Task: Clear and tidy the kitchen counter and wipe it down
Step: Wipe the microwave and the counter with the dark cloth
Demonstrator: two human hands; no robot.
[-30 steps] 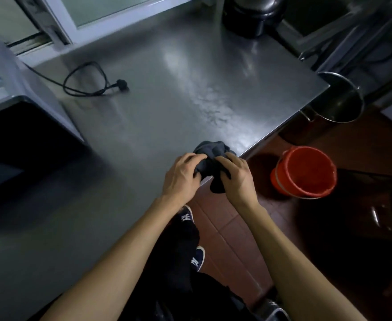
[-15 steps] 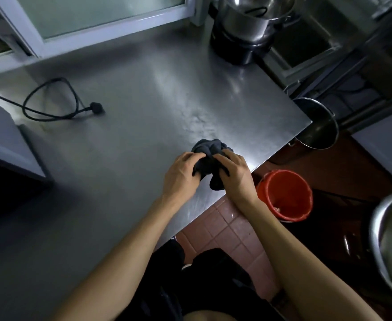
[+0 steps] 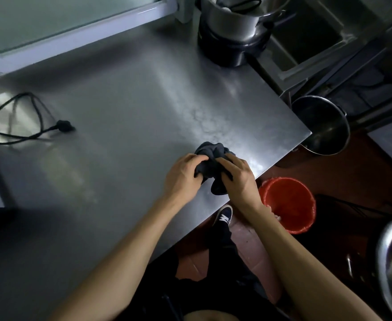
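Note:
A dark bunched cloth sits over the steel counter near its front right edge. My left hand grips the cloth's left side with curled fingers. My right hand grips its right side, and a tail of cloth hangs down between the two hands. A faint smear of residue shows on the counter just beyond the cloth.
A black power cord with plug lies at the counter's left. A steel pot on a dark cooker base stands at the back right. Beyond the counter's right corner hangs a steel pot; a red bucket stands on the floor.
Both hands keep their grip on the cloth at the counter's edge. The view has swung right and forward, so the cooker, bucket and pot show more fully.

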